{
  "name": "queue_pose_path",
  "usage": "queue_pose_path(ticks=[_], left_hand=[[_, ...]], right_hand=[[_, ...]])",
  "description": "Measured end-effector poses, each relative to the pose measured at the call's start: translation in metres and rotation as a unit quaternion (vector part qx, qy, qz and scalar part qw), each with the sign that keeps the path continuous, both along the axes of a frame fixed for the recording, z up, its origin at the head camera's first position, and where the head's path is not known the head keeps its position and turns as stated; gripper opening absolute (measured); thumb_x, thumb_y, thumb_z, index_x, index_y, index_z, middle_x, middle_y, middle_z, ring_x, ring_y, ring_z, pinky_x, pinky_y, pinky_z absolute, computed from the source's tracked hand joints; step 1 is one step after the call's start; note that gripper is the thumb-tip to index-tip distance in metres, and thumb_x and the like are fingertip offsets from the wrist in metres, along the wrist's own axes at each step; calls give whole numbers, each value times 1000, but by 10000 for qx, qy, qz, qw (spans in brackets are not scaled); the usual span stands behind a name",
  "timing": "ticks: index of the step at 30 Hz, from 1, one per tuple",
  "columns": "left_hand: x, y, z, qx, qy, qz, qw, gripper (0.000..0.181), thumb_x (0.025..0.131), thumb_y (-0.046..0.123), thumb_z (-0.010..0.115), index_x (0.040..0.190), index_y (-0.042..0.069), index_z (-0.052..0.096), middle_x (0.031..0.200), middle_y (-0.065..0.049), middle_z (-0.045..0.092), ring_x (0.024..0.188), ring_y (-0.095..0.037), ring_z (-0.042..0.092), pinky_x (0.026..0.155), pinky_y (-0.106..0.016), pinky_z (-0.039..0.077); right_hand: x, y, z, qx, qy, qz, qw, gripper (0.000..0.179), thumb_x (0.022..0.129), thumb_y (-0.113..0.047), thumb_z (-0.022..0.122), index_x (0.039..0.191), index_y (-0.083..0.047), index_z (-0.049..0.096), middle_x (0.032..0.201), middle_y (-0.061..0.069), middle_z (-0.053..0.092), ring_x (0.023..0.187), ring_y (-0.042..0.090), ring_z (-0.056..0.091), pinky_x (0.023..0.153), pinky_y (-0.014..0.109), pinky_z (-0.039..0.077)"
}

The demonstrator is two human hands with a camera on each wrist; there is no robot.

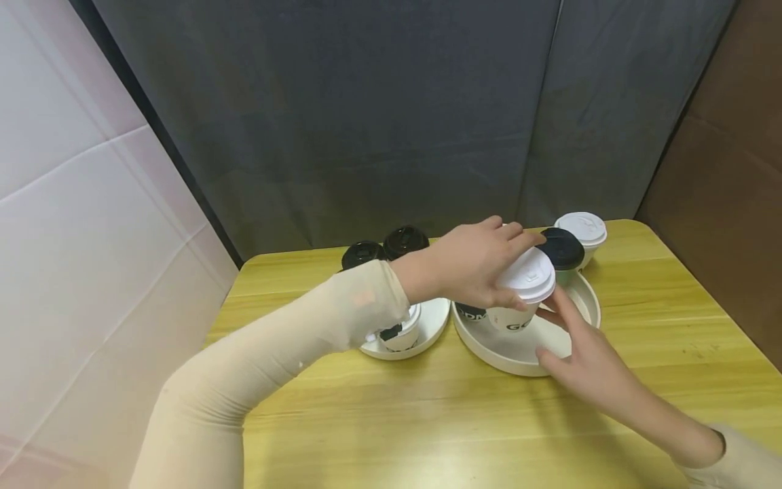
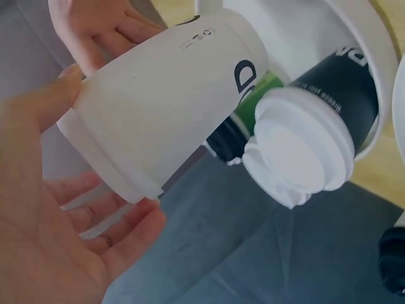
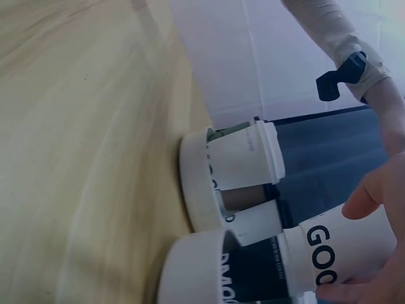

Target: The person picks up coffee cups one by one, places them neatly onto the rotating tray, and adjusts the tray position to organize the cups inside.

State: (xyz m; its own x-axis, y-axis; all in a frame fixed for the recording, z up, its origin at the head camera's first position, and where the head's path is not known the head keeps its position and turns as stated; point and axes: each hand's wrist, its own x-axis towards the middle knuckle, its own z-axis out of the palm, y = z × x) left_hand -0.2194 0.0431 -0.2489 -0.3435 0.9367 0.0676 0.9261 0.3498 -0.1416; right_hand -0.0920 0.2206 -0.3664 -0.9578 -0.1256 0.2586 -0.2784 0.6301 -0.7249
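My left hand reaches across and holds a white paper cup from above by its white lid. In the left wrist view the thumb and fingertips lie at the lid's rim, on opposite sides. The cup stands clear of the tray rim in the right wrist view. My right hand is at the cup's right side, its fingertips right at the cup and its thumb spread away. Below is a round white tray bearing a dark cup, partly hidden by my left hand, and a black-lidded cup.
A second round tray adjoins on the left, with black-lidded cups at its back and a white cup partly behind my left sleeve. Another white-lidded cup stands at the back right. A dark curtain hangs behind the wooden table.
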Motion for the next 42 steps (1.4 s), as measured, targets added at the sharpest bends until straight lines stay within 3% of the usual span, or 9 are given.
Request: queue_pose_path(ticks=[5,12,15,19,22,26,28,35,42], left_hand=[[3,1,-12,-16,17,-44,10000,87,83,67,63,149,16,40,134,0,58,112,-20,56,86,-30,54],[5,2,-27,-171,-2,-10,9999,88,83,68,63,149,15,39,133,0,57,109,-19,57,88,-30,53],[4,2,-33,-140,-15,-18,9999,87,82,67,64,148,16,40,134,0,58,108,-19,57,87,-29,53],[4,2,-41,-111,-78,-35,9999,86,82,67,65,147,16,42,135,0,57,107,-19,56,87,-28,53],[4,2,-47,-107,-82,-16,9999,87,82,67,65,147,16,42,137,0,56,111,-19,57,90,-29,53],[4,2,-55,-106,-37,-16,9999,89,81,67,66,148,14,40,138,0,56,116,-19,56,96,-30,51],[4,2,-59,-100,-49,-28,9999,90,81,67,66,148,14,40,139,0,56,119,-18,56,99,-30,49],[4,-1,-69,-21,-175,76,9998,90,79,66,68,148,15,40,138,1,57,124,-15,54,109,-31,44],[4,-2,-76,-19,-245,168,9996,91,79,66,69,149,16,38,137,1,57,115,-16,57,104,-30,47]], right_hand=[[4,0,-10,-208,-34,78,9997,105,84,1,66,159,-35,2,161,14,32,134,32,50,88,12,49],[7,0,-25,-192,213,62,9996,105,83,2,68,160,-31,5,159,16,35,130,-9,44,99,-2,29],[8,0,-31,-146,59,19,9999,108,82,2,67,160,-33,1,160,15,32,134,4,48,101,2,30],[9,-1,-36,-198,-112,-9,9997,109,81,3,66,159,-34,-1,161,16,31,135,33,49,112,38,42],[10,-2,-41,-258,-94,-12,9996,108,81,2,66,159,-32,1,158,18,36,133,37,50,110,53,41],[10,-3,-47,-323,-44,-16,9995,106,81,2,67,160,-29,5,156,18,40,132,26,50,107,11,35],[10,-4,-49,-362,-36,4,9993,105,80,3,68,160,-27,6,156,19,39,132,27,50,102,2,29],[9,-7,-56,-314,-165,37,9994,107,79,4,67,160,-25,3,156,22,37,132,37,51,107,53,40],[9,-8,-62,-254,-61,-10,9997,108,77,5,67,160,-24,6,151,22,46,130,38,53,104,8,33]])
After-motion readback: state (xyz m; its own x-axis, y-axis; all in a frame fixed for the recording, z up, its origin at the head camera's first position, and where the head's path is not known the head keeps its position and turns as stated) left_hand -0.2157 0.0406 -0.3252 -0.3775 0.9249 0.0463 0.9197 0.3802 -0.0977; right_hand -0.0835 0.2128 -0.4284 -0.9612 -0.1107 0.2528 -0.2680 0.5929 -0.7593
